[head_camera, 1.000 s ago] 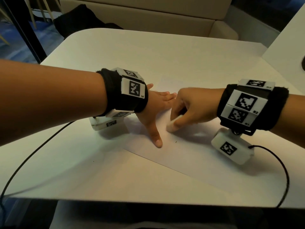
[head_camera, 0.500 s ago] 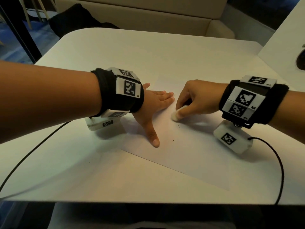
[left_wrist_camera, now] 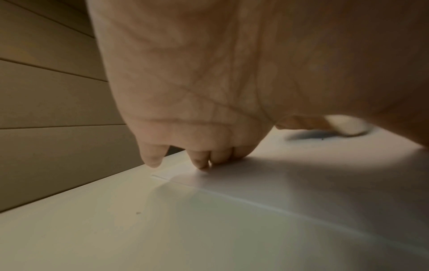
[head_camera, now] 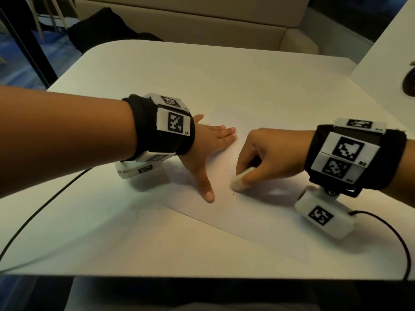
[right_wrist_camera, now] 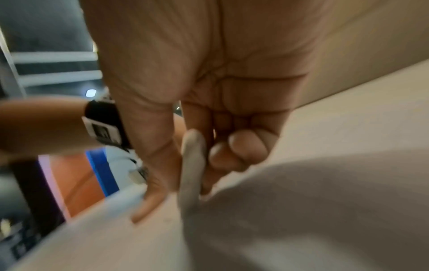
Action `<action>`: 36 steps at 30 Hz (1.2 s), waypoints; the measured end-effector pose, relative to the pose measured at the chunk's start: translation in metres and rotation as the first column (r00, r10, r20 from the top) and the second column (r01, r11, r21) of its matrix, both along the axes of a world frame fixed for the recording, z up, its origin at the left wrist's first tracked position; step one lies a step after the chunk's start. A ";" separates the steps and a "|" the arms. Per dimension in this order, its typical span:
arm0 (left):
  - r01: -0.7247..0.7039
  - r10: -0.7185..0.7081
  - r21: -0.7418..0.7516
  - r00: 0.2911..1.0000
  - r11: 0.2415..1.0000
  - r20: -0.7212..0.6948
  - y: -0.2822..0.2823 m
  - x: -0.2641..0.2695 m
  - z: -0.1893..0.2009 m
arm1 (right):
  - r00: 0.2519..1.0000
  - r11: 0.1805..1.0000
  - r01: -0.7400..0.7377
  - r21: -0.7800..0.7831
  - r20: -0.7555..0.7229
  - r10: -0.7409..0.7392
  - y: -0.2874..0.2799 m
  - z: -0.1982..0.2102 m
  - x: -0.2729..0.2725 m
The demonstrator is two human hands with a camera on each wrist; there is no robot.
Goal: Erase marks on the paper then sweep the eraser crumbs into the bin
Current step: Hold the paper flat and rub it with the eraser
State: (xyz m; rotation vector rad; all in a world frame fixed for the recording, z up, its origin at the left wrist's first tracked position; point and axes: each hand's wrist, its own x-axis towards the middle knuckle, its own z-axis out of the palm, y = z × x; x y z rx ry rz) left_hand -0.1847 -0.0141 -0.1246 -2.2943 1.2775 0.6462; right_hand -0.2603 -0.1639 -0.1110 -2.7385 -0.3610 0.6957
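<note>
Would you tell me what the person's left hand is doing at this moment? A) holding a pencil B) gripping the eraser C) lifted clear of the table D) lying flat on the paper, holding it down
D: the left hand lies flat with fingers spread on the paper, while the right hand pinches the eraser.

The right hand (head_camera: 267, 158) covers most of the eraser (head_camera: 239, 181), so only its white end shows in the head view; the right wrist view is blurred with motion, and the eraser (right_wrist_camera: 192, 165) there is a smeared grey strip. Whether any pencil mark remains on the paper (head_camera: 258, 212) cannot be told; one dark speck (head_camera: 233, 194) beside the eraser is too small to identify. The left hand (head_camera: 208, 151) hides the paper beneath it. A dark round object (head_camera: 409, 83) is cut off by the right edge.
</note>
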 end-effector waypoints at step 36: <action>0.032 -0.033 -0.086 0.999 0.996 -0.004 -0.011 -0.021 -0.004 | 0.976 0.986 0.097 -0.135 0.205 -0.068 -0.008 0.004 0.000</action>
